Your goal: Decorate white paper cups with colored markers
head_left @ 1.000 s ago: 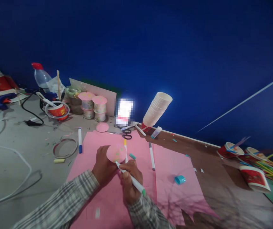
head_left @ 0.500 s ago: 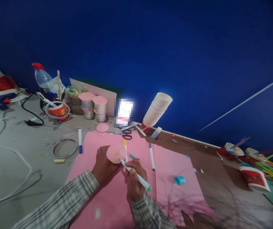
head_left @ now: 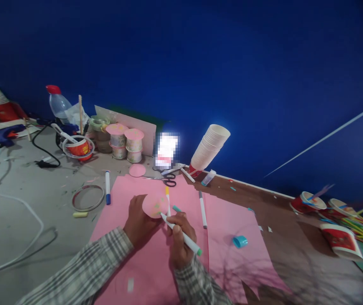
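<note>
Pink round paper disc sits in the curled left hand, fingertips hidden, above flat pink paper — right hand pinching a white, green-ended marker at the disc's near-right edge — where light, steady touches should mark cleanest.

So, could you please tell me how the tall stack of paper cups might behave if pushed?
The cup stack would probably tip easily, being tall and narrow at the bottom. It is likely light for its size, looking like paper, and might come apart, since it looks merely nested.
</note>
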Motion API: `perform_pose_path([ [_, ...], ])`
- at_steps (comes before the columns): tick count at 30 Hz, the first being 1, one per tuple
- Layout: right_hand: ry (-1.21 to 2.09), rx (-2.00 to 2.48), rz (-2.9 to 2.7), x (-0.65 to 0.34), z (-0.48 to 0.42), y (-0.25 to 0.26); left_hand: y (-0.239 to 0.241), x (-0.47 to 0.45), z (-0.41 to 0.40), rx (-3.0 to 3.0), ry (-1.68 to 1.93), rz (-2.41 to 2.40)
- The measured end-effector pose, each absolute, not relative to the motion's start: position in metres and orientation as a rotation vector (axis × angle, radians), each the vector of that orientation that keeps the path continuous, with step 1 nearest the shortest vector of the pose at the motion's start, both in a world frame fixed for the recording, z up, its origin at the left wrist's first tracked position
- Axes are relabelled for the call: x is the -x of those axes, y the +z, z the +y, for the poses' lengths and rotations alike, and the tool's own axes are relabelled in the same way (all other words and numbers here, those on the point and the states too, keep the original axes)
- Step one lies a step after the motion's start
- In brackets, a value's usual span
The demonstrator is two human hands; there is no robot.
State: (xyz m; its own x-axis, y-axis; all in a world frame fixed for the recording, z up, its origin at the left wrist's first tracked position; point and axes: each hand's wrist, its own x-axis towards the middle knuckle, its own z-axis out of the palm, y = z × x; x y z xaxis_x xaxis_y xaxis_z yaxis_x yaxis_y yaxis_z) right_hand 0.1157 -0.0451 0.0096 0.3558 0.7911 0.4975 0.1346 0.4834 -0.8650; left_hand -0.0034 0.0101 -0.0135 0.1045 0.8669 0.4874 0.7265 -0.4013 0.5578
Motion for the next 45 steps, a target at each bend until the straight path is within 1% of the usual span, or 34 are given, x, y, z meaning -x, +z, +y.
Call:
perform_pose_path([
  [10,0.504,0.992,-1.179,-0.118,-0.044,0.006,-0.011,0.002,0.009,-2.217,1.207,1.618],
  [16,0.544,0.982,-1.205,-0.117,-0.046,0.003,-0.01,0.003,0.009,-2.222,1.132,1.61],
  [22,0.528,0.977,-1.229,-0.118,-0.046,0.0,-0.012,0.003,0.008,-2.195,1.183,1.619],
  [34,0.545,0.958,-1.267,-0.12,-0.047,-0.004,-0.009,0.002,0.009,-2.251,1.156,1.616],
  [45,0.523,0.963,-1.151,-0.12,-0.044,0.007,-0.008,0.003,0.004,-2.166,1.202,1.559],
])
